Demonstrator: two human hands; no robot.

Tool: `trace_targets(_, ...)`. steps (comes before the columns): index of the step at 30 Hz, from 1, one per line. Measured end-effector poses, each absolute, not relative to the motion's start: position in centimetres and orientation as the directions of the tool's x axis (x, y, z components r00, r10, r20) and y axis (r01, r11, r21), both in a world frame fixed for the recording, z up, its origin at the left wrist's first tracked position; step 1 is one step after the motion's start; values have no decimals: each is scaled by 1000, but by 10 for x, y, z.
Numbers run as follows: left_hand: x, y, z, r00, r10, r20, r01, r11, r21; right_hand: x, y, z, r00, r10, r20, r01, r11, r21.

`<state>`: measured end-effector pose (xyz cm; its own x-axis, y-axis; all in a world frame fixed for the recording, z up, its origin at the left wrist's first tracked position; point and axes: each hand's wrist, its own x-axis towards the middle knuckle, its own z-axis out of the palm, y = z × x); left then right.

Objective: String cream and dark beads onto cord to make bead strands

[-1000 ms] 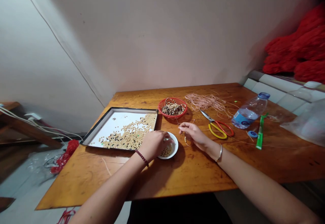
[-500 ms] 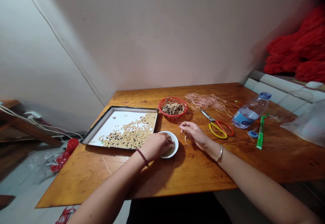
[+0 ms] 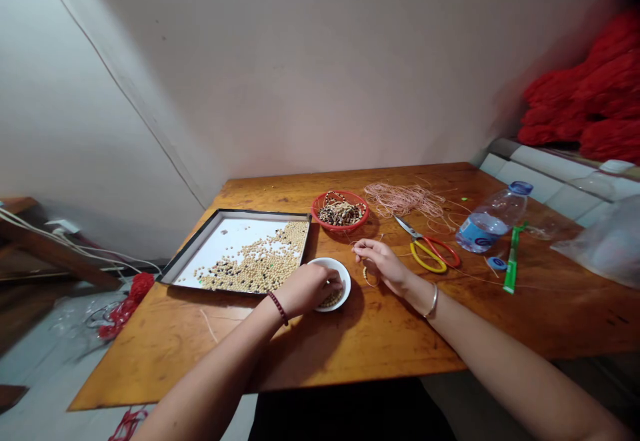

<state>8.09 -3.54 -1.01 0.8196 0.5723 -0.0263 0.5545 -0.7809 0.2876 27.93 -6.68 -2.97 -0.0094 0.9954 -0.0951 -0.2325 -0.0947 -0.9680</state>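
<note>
My left hand (image 3: pixel 307 287) reaches into a small white bowl (image 3: pixel 346 279), its fingers closed and pointing down at the small round beads (image 3: pixel 332 299) inside. Whatever lies between those fingertips is hidden. Just right of the bowl, my right hand (image 3: pixel 384 265) pinches a thin cord. A short beaded strand (image 3: pixel 365 274) hangs below its fingers, carrying several pale beads. Left of the bowl lies a shallow black-edged tray (image 3: pixel 233 222) with many loose tan and dark beads (image 3: pixel 260 261) spread over its white bottom.
Behind the bowl stands a red basket (image 3: pixel 341 229) of beaded strands. Pink cord (image 3: pixel 405 199) lies in a tangle beside it. Scissors (image 3: pixel 429 254) with yellow and red handles, a water bottle (image 3: pixel 487 224), a blue cap (image 3: pixel 497 263) and a green packet (image 3: pixel 511 267) are to the right.
Inside the bowl, my left fingers have shifted very slightly. My right hand stays in place with the beaded cord. The whole view has moved a touch.
</note>
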Motion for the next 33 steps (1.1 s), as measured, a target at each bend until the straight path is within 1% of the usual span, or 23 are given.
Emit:
trace_targets(6, 80, -36, -7, 827, 560, -46, 545, -780, 307, 279, -66, -31, -11, 996, -85, -223, -86, -971)
trace_targets(12, 77, -34, -1, 838, 534, -117, 530, -743, 408, 279, -66, -33, -17, 994, -111, -202, -112, -973)
trace_targets(15, 77, -33, -2, 837, 533, -124, 529, -730, 433, 278, -66, -29, -8, 994, -108, -202, -108, -973)
trace_targets(19, 78, -32, -6, 821, 558, -120, 552, -724, 413, 277, -67, -26, 1, 995, -98, -207, -95, -974)
trace_targets(27, 81, -35, -8, 802, 595, -52, 574, -745, 339, 277, -67, -28, -19, 993, -118, -196, -119, -973)
trace_targets(33, 83, -38, -7, 805, 592, -22, 569, -763, 306, 277, -66, -31, -20, 995, -100, -201, -102, -974)
